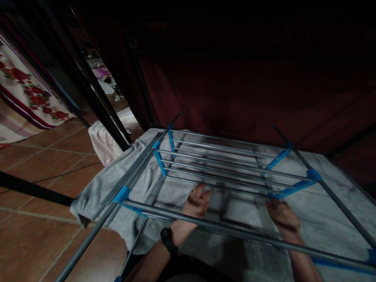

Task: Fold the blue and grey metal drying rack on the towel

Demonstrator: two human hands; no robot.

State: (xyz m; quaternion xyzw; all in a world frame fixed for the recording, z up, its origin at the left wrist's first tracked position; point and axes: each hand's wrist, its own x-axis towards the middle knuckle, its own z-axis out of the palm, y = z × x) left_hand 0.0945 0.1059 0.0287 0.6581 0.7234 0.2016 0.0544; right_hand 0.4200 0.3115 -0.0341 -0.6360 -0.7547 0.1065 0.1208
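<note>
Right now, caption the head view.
Both hands, left and right, press flat on a grey towel under drying rack rods.

Single head-mounted view, aimed forward and steeply down, close above the drying rack (223,164) and the tiled floor (44,156).

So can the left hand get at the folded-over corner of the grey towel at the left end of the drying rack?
Probably yes. The left hand lies flat on the grey towel under the near rail, and the towel's corner hangs free past the drying rack. It would likely have to slide out from under that rail first.
</note>
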